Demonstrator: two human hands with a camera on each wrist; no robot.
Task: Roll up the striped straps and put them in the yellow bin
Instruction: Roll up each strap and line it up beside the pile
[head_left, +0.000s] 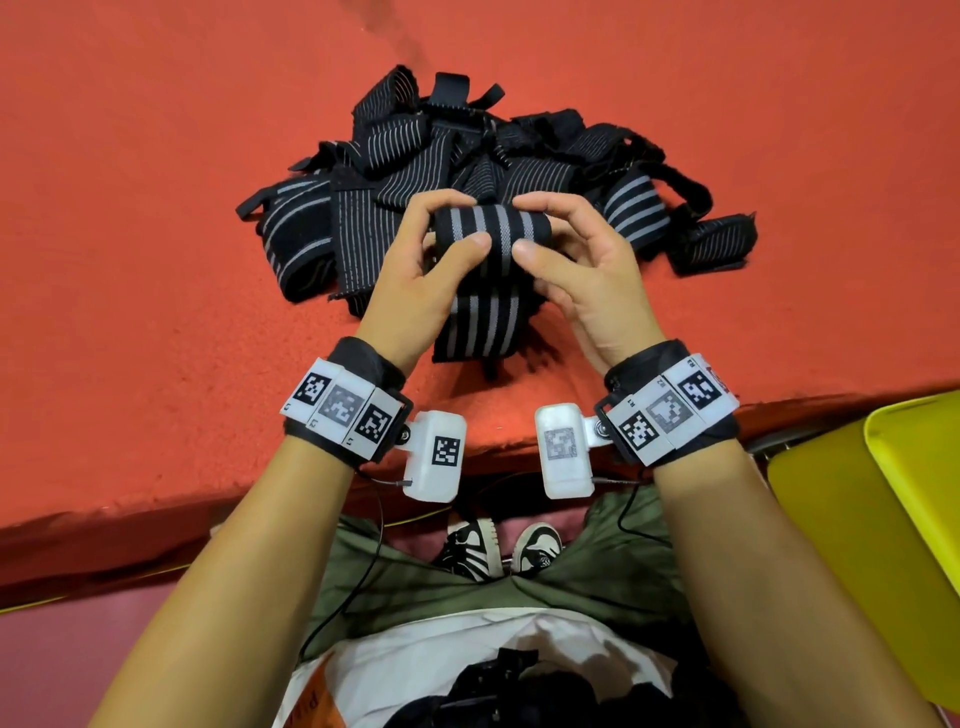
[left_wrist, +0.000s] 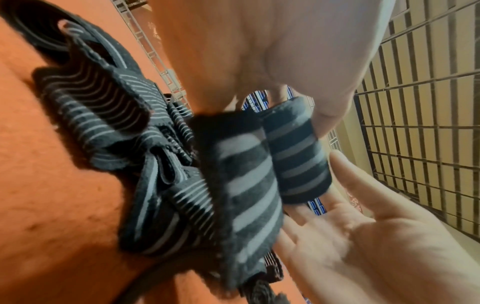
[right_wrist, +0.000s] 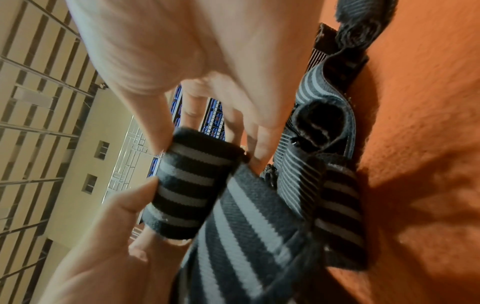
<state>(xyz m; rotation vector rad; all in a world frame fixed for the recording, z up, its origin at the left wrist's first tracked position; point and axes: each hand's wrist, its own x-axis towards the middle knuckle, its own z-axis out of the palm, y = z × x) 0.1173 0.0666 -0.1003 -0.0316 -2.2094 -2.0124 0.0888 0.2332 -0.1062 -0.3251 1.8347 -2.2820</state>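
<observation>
A black strap with wide grey stripes is partly rolled, and the roll (head_left: 491, 228) is held above the red table (head_left: 156, 260). My left hand (head_left: 457, 223) pinches the roll's left end, thumb in front and fingers curled over the top. My right hand (head_left: 535, 226) pinches the right end the same way. The unrolled tail (head_left: 483, 327) hangs down toward the table's front edge. The wrist views show the roll (left_wrist: 296, 152) (right_wrist: 189, 185) close up between thumbs and fingers. The yellow bin (head_left: 883, 493) stands low at the right, beside the table.
A loose pile of several black striped straps (head_left: 467, 150) lies on the table just behind my hands; one strap (head_left: 296, 239) is at its left. The table's front edge (head_left: 156, 499) runs across below my wrists. My legs and shoes are under it.
</observation>
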